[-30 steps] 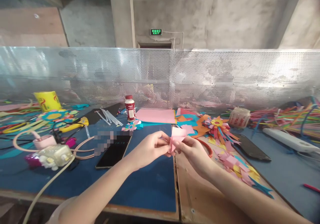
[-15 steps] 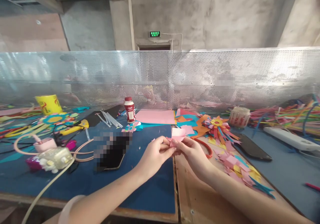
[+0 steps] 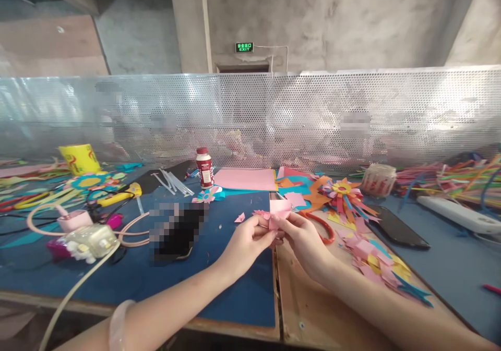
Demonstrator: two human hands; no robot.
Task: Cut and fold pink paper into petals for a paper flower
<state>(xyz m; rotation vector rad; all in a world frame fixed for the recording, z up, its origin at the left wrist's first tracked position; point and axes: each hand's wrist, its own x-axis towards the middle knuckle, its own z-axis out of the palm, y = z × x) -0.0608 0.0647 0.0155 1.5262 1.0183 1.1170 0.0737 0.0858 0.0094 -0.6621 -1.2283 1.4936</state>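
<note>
Over the middle of the table, both my hands meet on a small piece of folded pink paper [image 3: 280, 208]. My left hand [image 3: 250, 239] is closed, pinching the paper's lower left side. From the other side, the thumb and fingers of my right hand [image 3: 301, 236] grip it too. Part of the paper is hidden by the fingers. A tiny pink scrap [image 3: 239, 218] lies on the blue mat [image 3: 238, 304] just beyond my left hand. Close behind my right hand rests an orange-red looped handle [image 3: 326, 231]; the rest of it is hidden.
A bottle [image 3: 204, 168] stands beside pink sheets [image 3: 246, 179]. Left are a phone [image 3: 180, 233], cables and a yellow roll [image 3: 80, 159]. Right are a paper flower [image 3: 341, 189], paper scraps [image 3: 376, 259], another phone [image 3: 397, 228] and a jar [image 3: 379, 180]. A perforated metal panel [image 3: 313, 116] crosses behind.
My left hand has shifted slightly down, showing more of the small pink scrap beyond it. Both hands keep hold of the pink paper. The whole view has tilted a little.
</note>
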